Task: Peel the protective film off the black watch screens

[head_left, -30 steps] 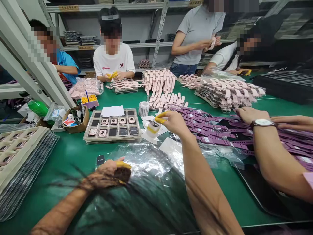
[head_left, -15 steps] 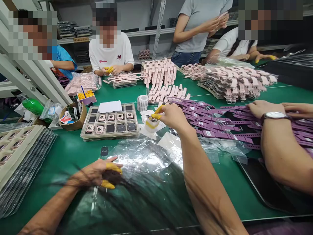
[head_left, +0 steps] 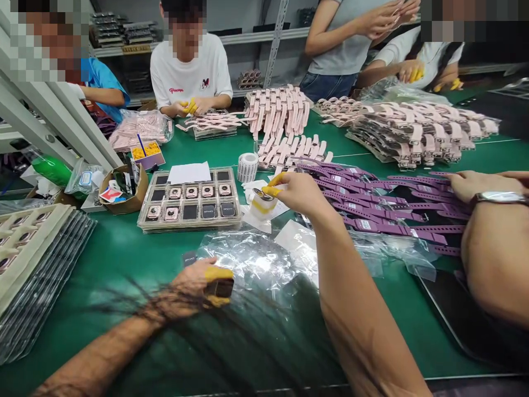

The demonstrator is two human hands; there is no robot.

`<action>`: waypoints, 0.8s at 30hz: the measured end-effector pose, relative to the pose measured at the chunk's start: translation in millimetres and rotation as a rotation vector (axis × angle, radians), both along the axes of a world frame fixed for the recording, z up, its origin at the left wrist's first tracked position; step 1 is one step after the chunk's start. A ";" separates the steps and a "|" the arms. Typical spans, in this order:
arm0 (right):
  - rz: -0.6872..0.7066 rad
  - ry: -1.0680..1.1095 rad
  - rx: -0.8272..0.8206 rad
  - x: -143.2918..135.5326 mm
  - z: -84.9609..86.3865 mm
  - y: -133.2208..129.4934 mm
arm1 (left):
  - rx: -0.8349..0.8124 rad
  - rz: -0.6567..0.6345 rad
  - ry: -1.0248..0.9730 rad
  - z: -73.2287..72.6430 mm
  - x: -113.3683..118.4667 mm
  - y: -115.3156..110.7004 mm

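Observation:
My left hand (head_left: pixel 194 284), with yellow finger cots, holds a dark square smartwatch body (head_left: pixel 223 288) between thumb and fingers above the green table. Just behind it lies a small black printed square (head_left: pixel 189 258), partly covered by the hand. Farther out, my right hand (head_left: pixel 300 190) reaches to a small white dispenser bottle (head_left: pixel 263 207) with a metal top and a yellow band. Its yellow-capped fingertips are bent together at that top; whether something small is pinched in them is hidden. Left of the bottle, a clear tray (head_left: pixel 190 225) holds several watch bodies and black squares.
Stacked trays (head_left: pixel 49 275) stand at the left. Clear plastic film (head_left: pixel 248 256) lies ahead. Purple watch straps (head_left: pixel 372 207) spread to the right, near a co-worker's hand (head_left: pixel 471 184). Pink straps (head_left: pixel 281 107) are piled farther back. A label roll (head_left: pixel 247 167) stands behind the bottle.
My left hand has moved right and turned, so the watch body shows more clearly. My right hand stays at the dispenser bottle. The view has shifted slightly; a seated co-worker's hand has risen at the back right.

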State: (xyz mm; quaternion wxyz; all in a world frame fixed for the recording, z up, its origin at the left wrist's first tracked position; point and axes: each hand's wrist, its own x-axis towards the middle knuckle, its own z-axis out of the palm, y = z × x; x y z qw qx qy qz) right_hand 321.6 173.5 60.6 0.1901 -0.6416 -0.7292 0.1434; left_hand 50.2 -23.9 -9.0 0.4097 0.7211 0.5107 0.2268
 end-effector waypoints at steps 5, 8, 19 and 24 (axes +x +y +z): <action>-0.017 0.054 -0.022 -1.5 2.7 -2.3 | -0.193 0.380 -0.338 -6.8 -15.1 19.6; -0.023 0.070 -0.045 2.4 5.0 -0.7 | -0.227 0.542 -0.453 -11.0 -24.4 22.7; 0.686 0.571 0.314 -92.7 -18.5 -74.6 | -0.199 0.581 -0.630 -26.0 -32.3 31.0; 0.669 0.271 0.248 -137.8 -80.8 -96.0 | -0.182 0.548 -0.539 -29.0 -32.4 28.7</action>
